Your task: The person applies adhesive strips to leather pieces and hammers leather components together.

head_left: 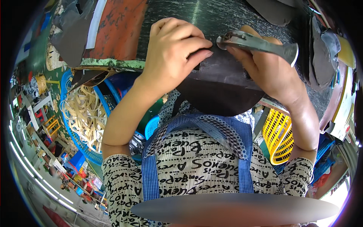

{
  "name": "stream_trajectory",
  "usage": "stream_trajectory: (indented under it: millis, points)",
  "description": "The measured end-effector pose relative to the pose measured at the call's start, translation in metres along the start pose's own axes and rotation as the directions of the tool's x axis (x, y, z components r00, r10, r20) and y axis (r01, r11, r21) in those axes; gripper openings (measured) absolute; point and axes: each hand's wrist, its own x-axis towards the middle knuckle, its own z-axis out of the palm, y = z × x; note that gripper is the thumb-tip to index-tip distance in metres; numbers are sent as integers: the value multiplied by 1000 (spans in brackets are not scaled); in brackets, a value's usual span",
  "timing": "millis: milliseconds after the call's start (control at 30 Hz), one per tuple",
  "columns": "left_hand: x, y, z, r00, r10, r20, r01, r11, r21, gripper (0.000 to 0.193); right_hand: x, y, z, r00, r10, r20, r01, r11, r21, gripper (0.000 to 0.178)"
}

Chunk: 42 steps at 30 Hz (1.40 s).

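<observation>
A dark brown leather-like piece (223, 96) lies on the worktable's near edge, its rounded end hanging over toward me. My left hand (176, 51) rests on its left side, thumb and forefinger brought together at the piece; whatever is between the tips is too small to make out. In my right hand (272, 70) is a shoemaker's hammer (257, 44), its metal head turned sideways with the round face toward my left hand and the flared end to the right. The fingers hide its handle.
A scuffed black work surface (177, 15) spreads ahead, with a reddish-brown sheet (119, 30) at left. More dark pieces (321, 56) are stacked at right. Below stand a blue basket (66, 125) of cream strips and a yellow basket (278, 132).
</observation>
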Motion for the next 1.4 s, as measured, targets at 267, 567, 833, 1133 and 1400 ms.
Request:
stream_trajectory:
  millis: [267, 567, 833, 1133, 1400]
  points:
    - [-10, 3, 0, 994, -34, -103, 47, 990, 132, 17, 7, -4, 6, 999, 33, 9, -34, 999, 41, 16]
    - [-15, 19, 1, 997, -12, -75, 27, 978, 206, 16, 14, -7, 2, 1000, 2, -2, -2, 999, -44, 14]
    - [-21, 14, 7, 992, -75, -97, 90, 982, 164, 21, 13, -10, -1, 993, 72, 94, -69, 997, -34, 13]
    - [-17, 11, 13, 972, -217, -93, 211, 975, -73, 21, 1, -23, -10, 993, 115, -1, -114, 985, 129, 10]
    - [-24, 27, 17, 981, -81, -177, 117, 972, 203, 16, 11, -12, -2, 993, 121, 16, -118, 985, -127, 13]
